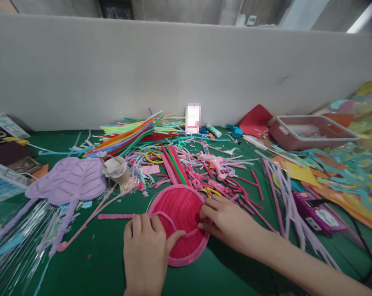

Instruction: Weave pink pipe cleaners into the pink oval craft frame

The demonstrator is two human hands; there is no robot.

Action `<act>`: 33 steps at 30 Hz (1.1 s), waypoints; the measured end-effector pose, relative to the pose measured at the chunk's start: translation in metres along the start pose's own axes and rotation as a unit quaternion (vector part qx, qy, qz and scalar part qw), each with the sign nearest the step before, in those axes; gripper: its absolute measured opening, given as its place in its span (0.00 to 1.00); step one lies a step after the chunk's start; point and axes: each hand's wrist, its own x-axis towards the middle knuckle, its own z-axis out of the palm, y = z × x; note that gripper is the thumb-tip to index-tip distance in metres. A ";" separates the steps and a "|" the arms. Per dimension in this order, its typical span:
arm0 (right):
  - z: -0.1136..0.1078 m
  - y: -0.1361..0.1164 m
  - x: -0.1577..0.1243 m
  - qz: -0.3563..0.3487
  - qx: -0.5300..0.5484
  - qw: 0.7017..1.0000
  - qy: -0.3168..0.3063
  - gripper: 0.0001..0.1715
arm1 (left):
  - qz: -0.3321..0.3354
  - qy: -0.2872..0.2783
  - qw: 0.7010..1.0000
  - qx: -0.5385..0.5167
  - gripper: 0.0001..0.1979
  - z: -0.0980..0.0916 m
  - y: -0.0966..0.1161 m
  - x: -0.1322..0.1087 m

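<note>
Left hand (146, 242) on pink strip (116, 216), thumb, fingers apart; right hand (225, 220) at red disc (181, 203), fingers' closure unclear.

A pink bin (292, 142) stands beside red sheet (256, 119) (grey partition (112, 70) behind both)

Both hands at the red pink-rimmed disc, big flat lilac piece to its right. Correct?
Wrong side: the head view shows the big flat lilac piece to the left of the red pink-rimmed disc. The left hand and right hand are at the disc, as stated.
</note>
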 end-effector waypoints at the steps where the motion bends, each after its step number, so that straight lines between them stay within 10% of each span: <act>1: 0.001 -0.001 -0.001 -0.001 -0.006 1.000 0.005 0.03 | 0.001 0.003 1.000 0.000 0.30 0.000 0.000 0.000; 17: 0.013 -0.032 -0.006 0.020 0.067 0.997 0.038 0.05 | -0.015 -0.065 0.965 -0.252 0.18 0.022 -0.045 -0.011; 28: 0.041 -0.061 0.029 0.058 -0.028 0.993 0.098 0.07 | -0.063 0.036 0.936 -0.346 0.15 0.024 -0.052 -0.008; 33: 0.026 -0.054 0.023 0.078 -0.020 0.987 0.138 0.08 | -0.107 -0.041 0.867 -0.485 0.16 0.008 -0.052 -0.002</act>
